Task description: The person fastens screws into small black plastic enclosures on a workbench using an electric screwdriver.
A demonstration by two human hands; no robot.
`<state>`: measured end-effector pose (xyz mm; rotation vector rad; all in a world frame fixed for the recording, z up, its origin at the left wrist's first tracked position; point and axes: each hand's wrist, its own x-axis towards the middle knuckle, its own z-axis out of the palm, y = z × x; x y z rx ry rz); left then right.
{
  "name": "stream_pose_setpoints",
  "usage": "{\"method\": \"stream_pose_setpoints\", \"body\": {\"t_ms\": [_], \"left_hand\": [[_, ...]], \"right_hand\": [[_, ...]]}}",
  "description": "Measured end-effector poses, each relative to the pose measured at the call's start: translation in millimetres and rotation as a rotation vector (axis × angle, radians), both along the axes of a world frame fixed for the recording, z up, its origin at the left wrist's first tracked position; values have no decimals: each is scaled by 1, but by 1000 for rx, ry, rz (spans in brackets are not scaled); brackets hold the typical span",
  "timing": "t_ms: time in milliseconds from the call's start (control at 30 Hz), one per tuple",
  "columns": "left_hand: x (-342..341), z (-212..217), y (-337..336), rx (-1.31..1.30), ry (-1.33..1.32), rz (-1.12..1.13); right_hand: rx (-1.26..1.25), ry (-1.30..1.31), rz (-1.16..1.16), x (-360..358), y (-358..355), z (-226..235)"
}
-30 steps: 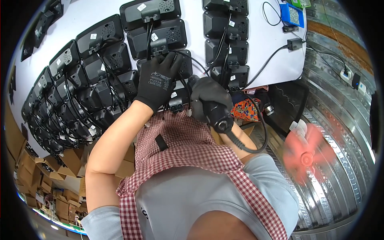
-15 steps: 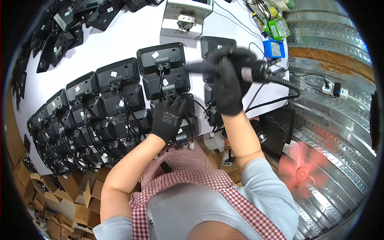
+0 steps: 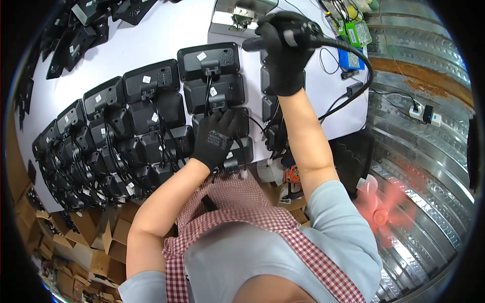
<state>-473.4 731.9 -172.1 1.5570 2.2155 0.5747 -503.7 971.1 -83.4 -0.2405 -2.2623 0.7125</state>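
Note:
My right hand (image 3: 286,63), in a black glove, is closed around a black corded electric screwdriver (image 3: 254,45). It holds the tool beside the silver metal screw feeder (image 3: 220,26) at the far side of the table; the tool's bit cannot be made out. My left hand (image 3: 214,139), gloved too, bends its fingers over a black plastic housing (image 3: 200,120) in the near part of a column of overlapping housings. Its fingertips are partly hidden there. Farther up that column lie two more housings with brackets, a black cable and white labels.
Rows of similar black housings (image 3: 151,81) with cables fill the table's left side. More black parts (image 3: 78,45) lie far left. A blue tray of screws (image 3: 352,61) and a green container (image 3: 357,34) stand far right. A red fan (image 3: 380,216) is at right; cardboard boxes (image 3: 103,265) sit lower left.
My right hand has moved away from me with the screwdriver, toward the screw feeder. My left hand stays on the same column of housings. The view has shifted slightly.

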Motion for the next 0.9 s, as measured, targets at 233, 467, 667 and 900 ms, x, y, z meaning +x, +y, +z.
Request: {"method": "stream_pose_setpoints", "body": {"t_ms": [233, 467, 667, 900], "left_hand": [[13, 7, -27, 162, -61, 80], [60, 28, -59, 48, -68, -127], [83, 20, -51, -157, 79, -112], [90, -7, -53, -179, 245, -91]], "right_hand": [[-1333, 216, 86, 156, -62, 9], [-927, 137, 37, 206, -102, 2], [-869, 40, 119, 216, -108, -15], [-843, 25, 113, 216, -109, -22]]}}
